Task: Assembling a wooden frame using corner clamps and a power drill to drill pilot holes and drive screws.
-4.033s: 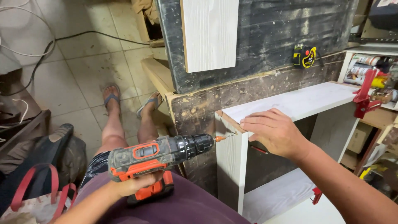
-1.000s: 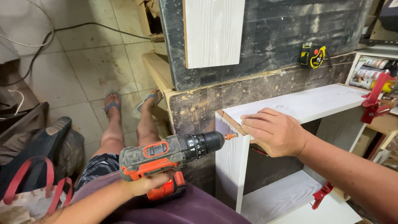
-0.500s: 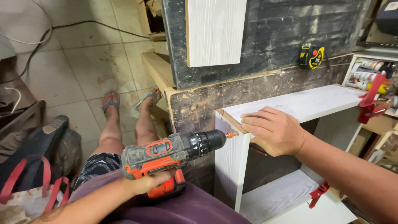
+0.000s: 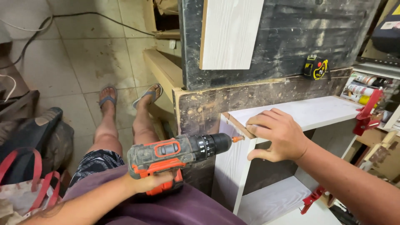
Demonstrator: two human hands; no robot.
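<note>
Nearest, left hand clamped round the grip of an orange-grey drill, bit level, tip touching the panel edge at the corner. At 3 o'clock from the tip, right hand lies flat, fingers apart, on the white shelf, thumb underneath. Farther, 1 o'clock: tape measure on the bench; red clamp at 3 o'clock.

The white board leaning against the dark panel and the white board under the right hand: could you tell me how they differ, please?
The leaning board stands upright and untouched; the top board lies flat under the right hand. The cordless drill in the left hand points at the top board's corner, not the leaning board. Both are white with raw brown edges.
</note>
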